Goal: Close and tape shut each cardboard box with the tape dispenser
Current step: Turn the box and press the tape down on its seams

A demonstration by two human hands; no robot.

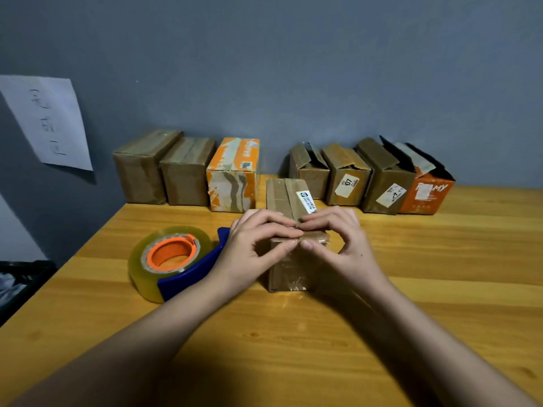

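At far left we see a white sheet of paper (pixel 47 121) with handwriting fixed to the matte grey-blue wall (pixel 293 69). Along the wall, on the grained, honey-coloured wooden table (pixel 440 274), stands a row of three closed boxes: two plain brown cardboard boxes (pixel 164 168), their tops glossy with tape, and a closed orange box (pixel 233 174) with its print torn away in ragged patches. In front of them, the tape dispenser (pixel 173 262) lies on its side on the table: a fat roll of clear, yellowish tape on an orange hub, held in a blue plastic frame.

Just right of it we see the left hand (pixel 249 248) and the right hand (pixel 338 242) meeting on the near top edge of the brown box (pixel 291 230) at centre table. Each grip is closed on that box, thumbs and fingertips (pixel 289 245) pressing down at the edge, where a shiny strip of clear tape runs over the seam and down the creased front face. A white printed label (pixel 308 202) sits on its top.

Behind and to the right, four more boxes stand against the wall with flaps raised: three open brown boxes (pixel 346 177), two with white stickers on their fronts, and an open orange box (pixel 426 192) with a dark interior.
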